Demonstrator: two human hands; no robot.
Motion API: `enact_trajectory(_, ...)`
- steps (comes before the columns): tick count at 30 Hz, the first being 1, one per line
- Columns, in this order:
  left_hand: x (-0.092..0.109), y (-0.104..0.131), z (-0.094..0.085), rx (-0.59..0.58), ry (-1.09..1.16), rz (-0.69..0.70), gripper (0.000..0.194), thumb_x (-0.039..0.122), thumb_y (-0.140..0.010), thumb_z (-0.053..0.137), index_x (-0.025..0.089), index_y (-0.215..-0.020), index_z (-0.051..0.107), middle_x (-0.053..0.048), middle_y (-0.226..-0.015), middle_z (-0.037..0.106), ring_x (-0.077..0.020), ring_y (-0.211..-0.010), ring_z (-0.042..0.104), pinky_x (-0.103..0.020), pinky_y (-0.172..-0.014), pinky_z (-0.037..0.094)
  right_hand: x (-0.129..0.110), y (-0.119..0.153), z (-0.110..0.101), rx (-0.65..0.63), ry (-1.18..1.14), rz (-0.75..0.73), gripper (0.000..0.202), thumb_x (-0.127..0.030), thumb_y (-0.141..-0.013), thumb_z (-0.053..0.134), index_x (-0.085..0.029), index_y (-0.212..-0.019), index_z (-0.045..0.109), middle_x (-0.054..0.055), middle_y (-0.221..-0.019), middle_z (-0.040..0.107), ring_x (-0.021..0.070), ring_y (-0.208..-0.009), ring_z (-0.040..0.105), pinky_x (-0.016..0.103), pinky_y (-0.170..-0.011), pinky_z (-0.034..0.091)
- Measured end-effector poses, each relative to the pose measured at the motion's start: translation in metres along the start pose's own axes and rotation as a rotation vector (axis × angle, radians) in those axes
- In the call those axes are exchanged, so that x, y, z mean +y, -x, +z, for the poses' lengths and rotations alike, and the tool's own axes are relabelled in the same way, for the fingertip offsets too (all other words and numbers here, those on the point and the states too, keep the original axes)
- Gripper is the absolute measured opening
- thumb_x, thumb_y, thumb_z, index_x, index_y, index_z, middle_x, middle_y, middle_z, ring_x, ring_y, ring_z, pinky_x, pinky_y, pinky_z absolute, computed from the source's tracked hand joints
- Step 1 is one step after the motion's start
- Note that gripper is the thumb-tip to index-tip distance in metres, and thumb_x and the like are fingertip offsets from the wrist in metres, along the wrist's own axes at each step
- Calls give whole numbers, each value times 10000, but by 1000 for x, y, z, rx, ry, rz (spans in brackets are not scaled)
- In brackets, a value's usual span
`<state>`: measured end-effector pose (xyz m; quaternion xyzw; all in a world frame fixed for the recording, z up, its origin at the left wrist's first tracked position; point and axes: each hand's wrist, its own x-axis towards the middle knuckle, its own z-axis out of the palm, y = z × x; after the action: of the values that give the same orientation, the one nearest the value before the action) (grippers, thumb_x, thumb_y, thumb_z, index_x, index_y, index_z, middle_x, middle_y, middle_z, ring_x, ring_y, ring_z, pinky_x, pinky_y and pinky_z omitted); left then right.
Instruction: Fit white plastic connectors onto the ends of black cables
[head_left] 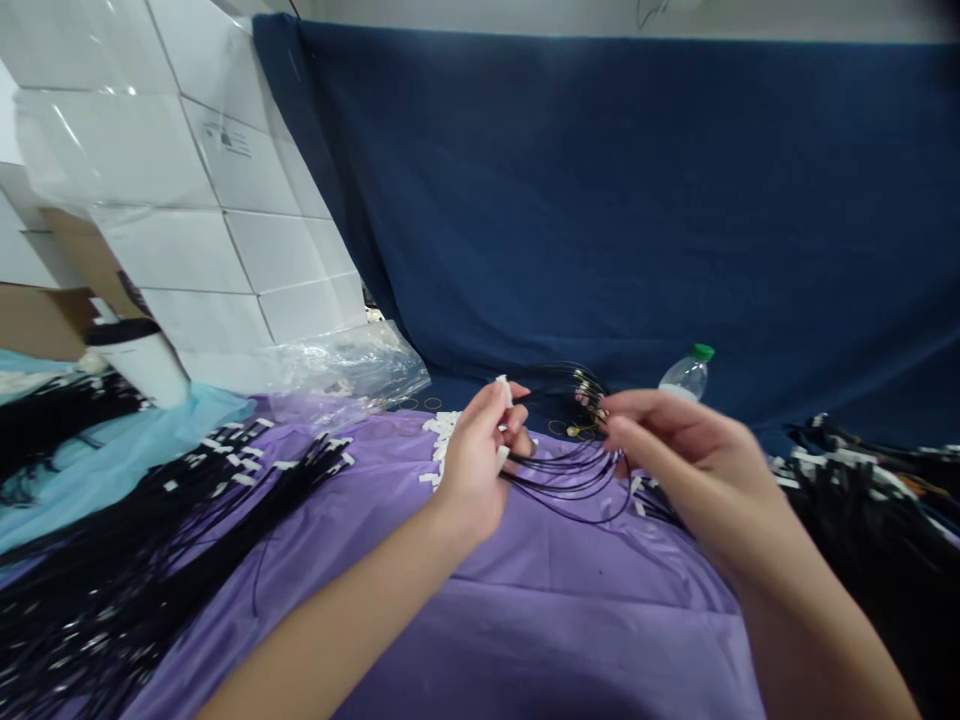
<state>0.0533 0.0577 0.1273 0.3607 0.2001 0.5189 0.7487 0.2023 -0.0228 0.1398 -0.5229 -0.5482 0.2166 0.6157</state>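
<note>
A looped bundle of thin black cords [574, 488] stretches between my two hands above a purple cloth. My left hand [478, 455] is closed round one side of the bundle, and a white tag [504, 390] sticks up at its thumb. At the other side, my right hand [675, 440] pinches the cords with thumb and fingertips. Small gold and pinkish pieces [583, 388] show on the cords by those fingertips, too small to make out. Behind my left hand lies a pile of white tags [441, 438].
Black cords with white tags [225, 530] spread over the left side of the purple cloth [525, 640]. More black cords [870, 500] lie at the right. A green-capped bottle [686, 375], a white cup [142, 360], clear plastic [352, 365] and stacked white boxes [187, 200] stand farther back.
</note>
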Motion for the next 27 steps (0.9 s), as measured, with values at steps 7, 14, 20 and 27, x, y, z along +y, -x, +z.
enact_trajectory(7, 3, 18, 6, 92, 275, -14, 162, 332, -893, 531, 183, -838, 500, 84, -548, 325, -33, -385, 271, -148, -376, 207, 32, 21, 22, -172, -659, 107, 768, -666, -573, 737, -301, -1224, 553, 93, -1360, 519, 285, -1191, 533, 467, -961, 454)
enact_trajectory(14, -32, 55, 1, 126, 132, -95, 267, 379, -765, 677, 178, -837, 517, 72, -587, 440, -62, -478, 441, -181, -476, 344, 11, 75, 53, 267, -865, 122, 424, -487, -732, 687, -204, -547, 432, -35, -586, 560, 130, -656, 599, 320, -795, 509)
enact_trajectory(20, -8, 58, -34, 69, -225, 52, 310, 420, -697, 707, 146, -790, 594, 22, -605, 527, -96, -534, 496, -221, -526, 363, 12, 117, 11, -144, 303, 149, 525, -552, -950, 71, -231, -639, 346, -82, -435, 251, 104, -369, 299, 226, -414, 281)
enact_trajectory(27, 0, 70, -60, -134, -837, -1, 350, 480, -730, 604, 155, -857, 622, -31, -695, 609, -146, -559, 543, -267, -571, 363, 15, 155, -30, -253, 979, 53, 318, -404, -920, 440, -209, -701, 564, 12, -563, 581, 141, -514, 524, 256, -508, 180)
